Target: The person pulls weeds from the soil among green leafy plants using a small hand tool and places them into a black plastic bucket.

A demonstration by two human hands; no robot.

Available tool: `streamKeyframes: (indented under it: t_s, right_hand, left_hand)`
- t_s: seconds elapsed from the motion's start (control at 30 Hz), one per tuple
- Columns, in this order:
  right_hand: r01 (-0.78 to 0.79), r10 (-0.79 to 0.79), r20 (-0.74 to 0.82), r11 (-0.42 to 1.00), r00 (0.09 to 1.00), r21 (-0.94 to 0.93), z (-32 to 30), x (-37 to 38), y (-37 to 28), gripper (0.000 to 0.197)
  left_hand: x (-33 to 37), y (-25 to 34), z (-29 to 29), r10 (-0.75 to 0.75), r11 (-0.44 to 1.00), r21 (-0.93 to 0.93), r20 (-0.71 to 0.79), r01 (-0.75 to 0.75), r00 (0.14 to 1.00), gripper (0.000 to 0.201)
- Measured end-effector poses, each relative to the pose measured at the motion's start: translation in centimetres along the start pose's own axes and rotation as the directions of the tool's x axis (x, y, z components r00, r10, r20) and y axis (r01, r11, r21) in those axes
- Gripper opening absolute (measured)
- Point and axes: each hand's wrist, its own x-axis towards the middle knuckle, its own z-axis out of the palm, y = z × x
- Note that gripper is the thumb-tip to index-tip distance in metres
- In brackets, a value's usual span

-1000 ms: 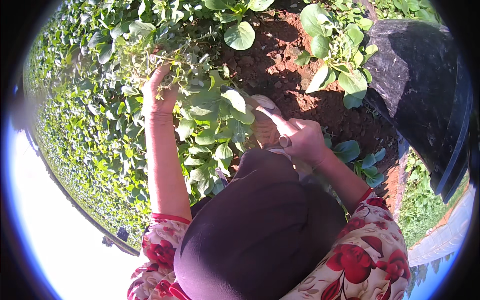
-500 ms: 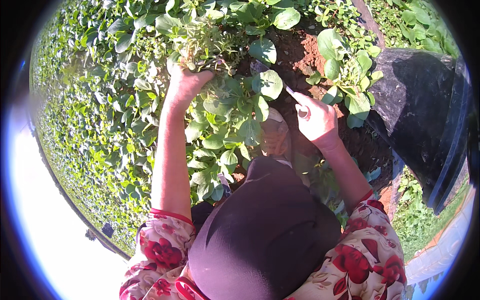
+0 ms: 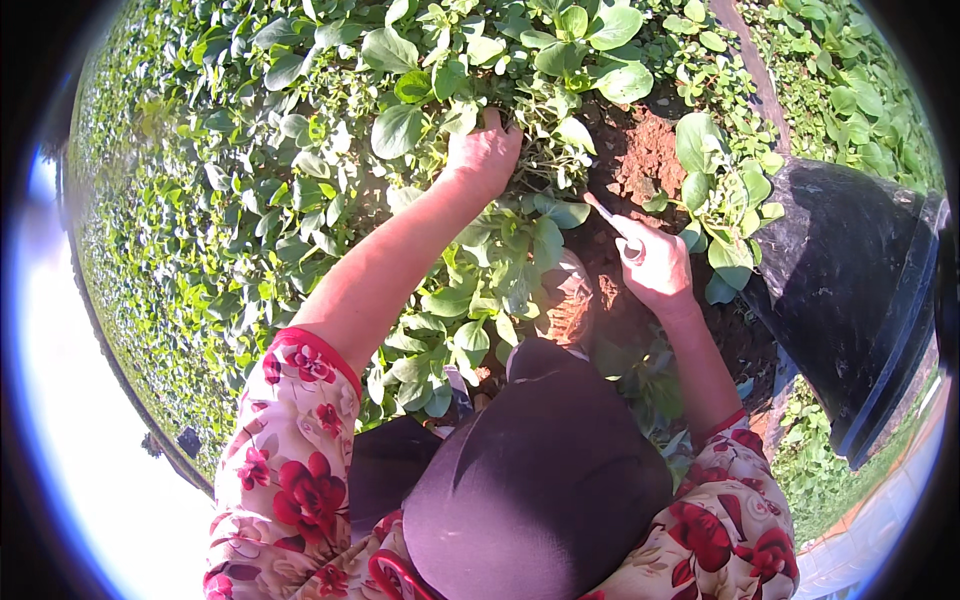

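My left hand (image 3: 485,158) reaches into the greenery with its fingers curled around a clump of small-leaved weeds (image 3: 548,150); the fingertips are hidden among the leaves. Broad-leaved green plants (image 3: 398,130) surround it. To the right, my right hand (image 3: 656,265) is closed around a slim knife-like tool (image 3: 602,208), whose narrow tip points up and left over the soil. A round hollow end shows at the thumb side of this fist. Its full shape cannot be made out.
A large black bucket (image 3: 840,290) lies tilted at the right, beside a leafy plant (image 3: 722,200). Reddish soil (image 3: 645,155) shows between the plants. Below my hands is a brown shoe (image 3: 568,300). Dense greenery (image 3: 200,230) covers the left side.
My left hand has moved to the right, closer to the bare soil, with its fingers deeper among leaves. The right hand still holds the tool and sits slightly lower and farther right in view.
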Motion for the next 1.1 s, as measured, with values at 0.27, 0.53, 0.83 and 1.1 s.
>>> streamKeyframes:
  t_s: [0.27,0.53,0.83,1.1]
  right_hand:
    - [0.092,-0.090,-0.042,0.994,0.995,0.066,6.1,6.3,3.6,0.023]
    - [0.075,-0.068,-0.117,0.995,0.991,0.057,5.9,1.0,2.5,0.034]
    - [-0.053,0.073,-0.302,0.996,0.950,0.074,5.4,3.0,3.0,0.027]
    - [0.076,-0.072,-0.203,0.997,0.977,0.008,8.3,8.7,6.9,0.012]
  left_hand:
    - [1.0,1.5,-0.4,-0.196,0.980,-0.007,0.117,0.198,0.974,0.015]
    - [-3.1,1.0,-1.1,-0.103,0.995,0.005,0.003,0.103,0.995,0.010]
    - [2.3,1.5,-2.1,0.078,0.991,0.112,-0.094,-0.067,0.993,0.032]
    - [5.3,0.4,-1.7,-0.073,0.997,0.036,0.062,0.071,0.995,0.045]
